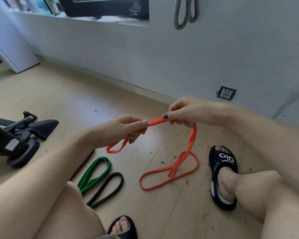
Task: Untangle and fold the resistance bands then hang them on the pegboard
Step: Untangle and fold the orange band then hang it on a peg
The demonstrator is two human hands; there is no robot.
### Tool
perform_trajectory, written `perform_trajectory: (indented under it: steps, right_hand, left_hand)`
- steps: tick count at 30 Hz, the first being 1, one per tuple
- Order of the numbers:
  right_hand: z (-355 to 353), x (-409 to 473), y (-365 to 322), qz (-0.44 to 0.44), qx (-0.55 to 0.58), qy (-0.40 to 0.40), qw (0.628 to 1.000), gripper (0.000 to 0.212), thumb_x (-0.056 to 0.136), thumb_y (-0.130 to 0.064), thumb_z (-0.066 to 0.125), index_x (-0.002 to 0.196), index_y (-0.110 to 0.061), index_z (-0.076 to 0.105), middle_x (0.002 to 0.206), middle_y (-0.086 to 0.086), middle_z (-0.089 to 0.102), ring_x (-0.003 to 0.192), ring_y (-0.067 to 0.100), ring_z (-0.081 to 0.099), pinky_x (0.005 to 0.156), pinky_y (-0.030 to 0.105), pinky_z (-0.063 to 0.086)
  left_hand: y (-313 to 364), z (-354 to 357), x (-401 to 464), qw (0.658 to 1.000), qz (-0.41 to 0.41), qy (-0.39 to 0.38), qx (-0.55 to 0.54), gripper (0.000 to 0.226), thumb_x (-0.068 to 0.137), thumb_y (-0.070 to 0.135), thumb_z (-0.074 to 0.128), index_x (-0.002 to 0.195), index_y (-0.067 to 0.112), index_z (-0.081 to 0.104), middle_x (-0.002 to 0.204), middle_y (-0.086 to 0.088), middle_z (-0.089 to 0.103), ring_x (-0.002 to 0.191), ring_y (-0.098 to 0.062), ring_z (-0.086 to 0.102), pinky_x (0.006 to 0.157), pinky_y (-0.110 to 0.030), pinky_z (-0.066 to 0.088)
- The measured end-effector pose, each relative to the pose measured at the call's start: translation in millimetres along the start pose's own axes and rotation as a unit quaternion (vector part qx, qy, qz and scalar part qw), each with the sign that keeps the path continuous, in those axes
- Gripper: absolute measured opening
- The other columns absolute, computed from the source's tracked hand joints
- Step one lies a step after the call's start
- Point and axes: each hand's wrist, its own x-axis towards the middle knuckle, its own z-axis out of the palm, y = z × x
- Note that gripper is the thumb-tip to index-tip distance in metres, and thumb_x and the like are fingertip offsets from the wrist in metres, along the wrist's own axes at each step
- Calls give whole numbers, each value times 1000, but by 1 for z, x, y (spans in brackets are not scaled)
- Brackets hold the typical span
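My left hand [128,129] and right hand [183,112] each pinch the orange band [191,144], fingers curled round it, with a short flat stretch held taut between them above the wooden floor [59,94]. From the left hand a small loop hangs free; from the right hand the band drops, crosses over itself and spreads in a larger loop on the floor, just beside my right foot in a black sandal [222,176]. No container appears here. Left of the orange loop lie the green band [95,173] and the black band [109,188], each doubled into a long loop, side by side and partly hidden under my left leg. A purple band [85,163] shows only as a sliver beside that leg. At far left stands black exercise equipment [19,135]. On the white wall [110,54] hang loops of grey rope [185,12]; lower right sits a wall socket [226,93].
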Motion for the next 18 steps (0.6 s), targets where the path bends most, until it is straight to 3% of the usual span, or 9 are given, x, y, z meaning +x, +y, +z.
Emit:
perform_trajectory:
  steps: [6,13,18]
  right_hand:
    - [9,2,-6,20,9,-46,999,37,104,-41,53,100,-10,74,74,2,70,55,17,53,54,27,46]
    - [1,2,-6,-14,43,-40,998,36,104,-34,56,86,-5,67,62,-1,48,52,13,42,52,27,37]
    - [1,0,-4,-1,38,-44,998,35,104,-32,57,85,-5,67,63,3,55,51,15,46,53,29,39]
  left_hand:
    - [3,4,2,1000,10,-3,-12,37,107,36,44,82,10,52,66,1,31,58,-14,31,60,-22,39]
    - [6,1,-4,1000,-7,-3,-14,42,106,39,44,93,4,63,67,0,50,69,-19,53,76,-32,53]
    - [5,-1,-7,999,-27,-9,-21,39,106,36,47,84,6,59,60,3,41,55,-16,44,62,-25,49]
